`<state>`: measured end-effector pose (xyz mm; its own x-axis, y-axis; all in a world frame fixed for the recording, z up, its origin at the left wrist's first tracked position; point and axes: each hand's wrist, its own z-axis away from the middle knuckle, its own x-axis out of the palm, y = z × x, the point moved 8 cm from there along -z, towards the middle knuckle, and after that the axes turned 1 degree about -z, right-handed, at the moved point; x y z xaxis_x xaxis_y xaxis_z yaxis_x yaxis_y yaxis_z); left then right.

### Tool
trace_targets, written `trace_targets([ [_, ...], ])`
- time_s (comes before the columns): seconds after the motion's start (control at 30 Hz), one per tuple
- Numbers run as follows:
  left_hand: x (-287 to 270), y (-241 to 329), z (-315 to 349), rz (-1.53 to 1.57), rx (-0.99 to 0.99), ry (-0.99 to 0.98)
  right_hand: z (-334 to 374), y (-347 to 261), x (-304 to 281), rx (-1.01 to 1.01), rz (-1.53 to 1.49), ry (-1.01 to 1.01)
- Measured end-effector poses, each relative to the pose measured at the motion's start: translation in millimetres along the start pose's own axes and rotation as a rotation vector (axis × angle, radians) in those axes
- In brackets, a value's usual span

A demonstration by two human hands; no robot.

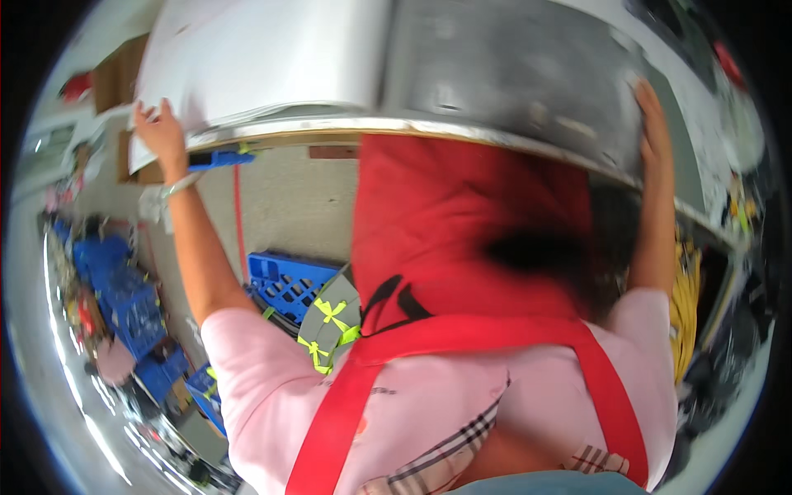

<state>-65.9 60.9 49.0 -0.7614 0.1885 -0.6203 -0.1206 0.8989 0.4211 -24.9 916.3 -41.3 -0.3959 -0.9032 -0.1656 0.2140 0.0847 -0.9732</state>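
My left hand [158, 132] is at the left border of a large white sheet [264, 58], its fingers apart and slightly bent. Whether its fingertips touch the sheet I cannot tell. To the right of the sheet a dark grey, scuffed flat panel [511, 74] lies on the same table. Along the panel's right edge rests my right hand [653, 124], fingers stretched out and pointing away from me. Sheet and panel meet along a line near the middle of the table, and motion smears the panel's surface.
The table's front edge [330, 125] curves across in front of my red apron [462, 214]. Below on the left are a blue plastic crate [289, 280] and a grey piece with neon-yellow ties [330, 313]. Blue bins [132, 313] stand farther left; yellow cords [686, 305] hang at the right.
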Motion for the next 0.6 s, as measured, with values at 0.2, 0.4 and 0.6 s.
trace_targets([
  [0.2,-8,337,172,0.668,0.583,-0.743,-44,8,-7,-0.038,0.293,-0.27],
  [0.4,30,380,252,0.486,0.739,-0.843,-20,-17,20,-0.066,0.305,-0.178],
  [0.6,43,369,255,0.384,0.751,-0.933,-6,-22,12,-0.203,0.496,-0.111],
])
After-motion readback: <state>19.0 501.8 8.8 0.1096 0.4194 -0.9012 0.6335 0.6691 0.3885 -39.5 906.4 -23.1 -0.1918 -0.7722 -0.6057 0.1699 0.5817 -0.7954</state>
